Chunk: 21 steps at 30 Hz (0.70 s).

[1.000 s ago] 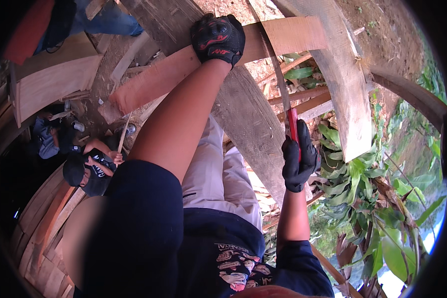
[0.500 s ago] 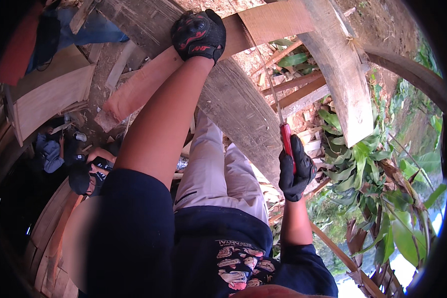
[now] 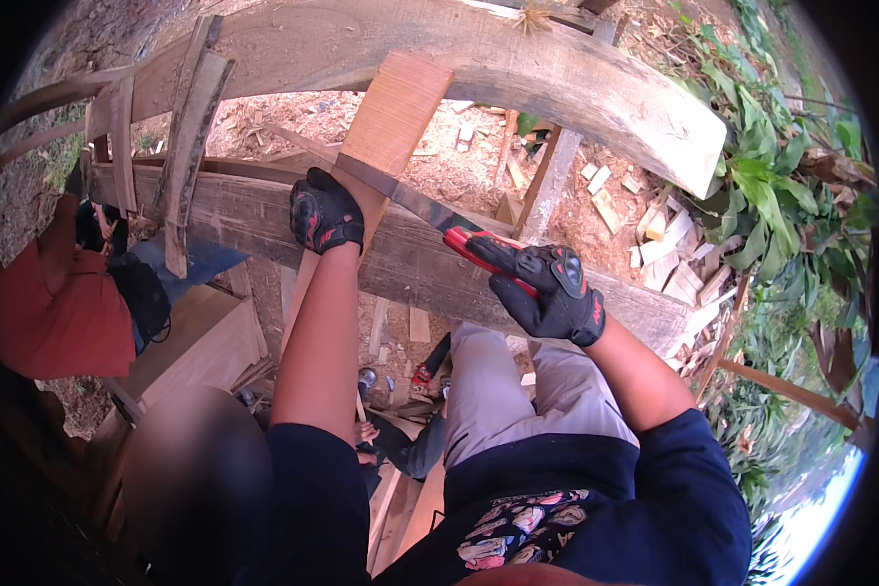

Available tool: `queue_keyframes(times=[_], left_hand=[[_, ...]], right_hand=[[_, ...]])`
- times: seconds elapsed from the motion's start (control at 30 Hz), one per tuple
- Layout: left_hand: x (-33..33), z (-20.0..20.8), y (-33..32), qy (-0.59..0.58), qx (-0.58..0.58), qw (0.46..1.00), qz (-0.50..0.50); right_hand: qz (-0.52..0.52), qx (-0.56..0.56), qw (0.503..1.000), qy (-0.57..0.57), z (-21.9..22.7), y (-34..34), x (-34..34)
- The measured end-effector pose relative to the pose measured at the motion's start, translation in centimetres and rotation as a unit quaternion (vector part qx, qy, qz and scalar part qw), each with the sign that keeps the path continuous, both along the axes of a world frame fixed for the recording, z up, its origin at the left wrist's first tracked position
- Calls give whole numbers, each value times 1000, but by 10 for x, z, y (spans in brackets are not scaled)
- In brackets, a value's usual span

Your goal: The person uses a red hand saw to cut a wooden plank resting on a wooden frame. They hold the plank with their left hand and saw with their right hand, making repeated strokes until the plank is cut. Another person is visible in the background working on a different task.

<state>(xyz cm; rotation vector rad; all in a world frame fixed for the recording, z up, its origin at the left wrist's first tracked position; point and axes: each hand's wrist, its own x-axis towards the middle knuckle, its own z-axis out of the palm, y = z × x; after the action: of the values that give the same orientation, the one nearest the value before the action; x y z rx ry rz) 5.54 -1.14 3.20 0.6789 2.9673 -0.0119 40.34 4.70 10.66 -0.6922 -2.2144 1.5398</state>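
A reddish-brown wooden board (image 3: 395, 109) lies across a thick grey beam (image 3: 249, 211), its far end reaching over another heavy timber. My left hand (image 3: 327, 213), in a black glove with red trim, is closed at the board's left edge on the beam; its fingertips are partly hidden. In my right hand (image 3: 549, 285), gloved alike, is the red handle of a handsaw (image 3: 422, 206). The saw's blade runs leftward across the board, just beyond my left hand. My right fingers are wrapped round the handle, one stretched along it.
Beyond the beam spans a long curved timber (image 3: 596, 93). Offcuts (image 3: 674, 249) lie on the ground to the right, near leafy plants (image 3: 762, 200). A person in a red shirt (image 3: 54, 303) is at the left, and another person's dark sleeve (image 3: 415, 447) shows below the beam.
The view has turned and shifted. The saw has swung from nearly upright to slanting across the board, and my right hand has come nearer my left. Both hands keep their holds.
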Motion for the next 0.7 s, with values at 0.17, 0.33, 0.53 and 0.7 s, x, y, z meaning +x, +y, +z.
queue_keyframes(times=[0.17, 0.33, 0.53, 0.7], left_hand=[[14, 10, 3, -21, 0, 998, 59], [19, 12, 7, -17, 5, 999, 28], [16, 20, 9, -17, 12, 999, 44], [18, 23, 13, -11, 3, 998, 58]], right_hand=[[-3, -5, 1000, 3, 10, -14, 54], [-33, -18, 999, 32, -2, 1, -31], [-73, 6, 990, 118, -28, -8, -45], [3, 2, 1000, 20, -28, -19, 77]])
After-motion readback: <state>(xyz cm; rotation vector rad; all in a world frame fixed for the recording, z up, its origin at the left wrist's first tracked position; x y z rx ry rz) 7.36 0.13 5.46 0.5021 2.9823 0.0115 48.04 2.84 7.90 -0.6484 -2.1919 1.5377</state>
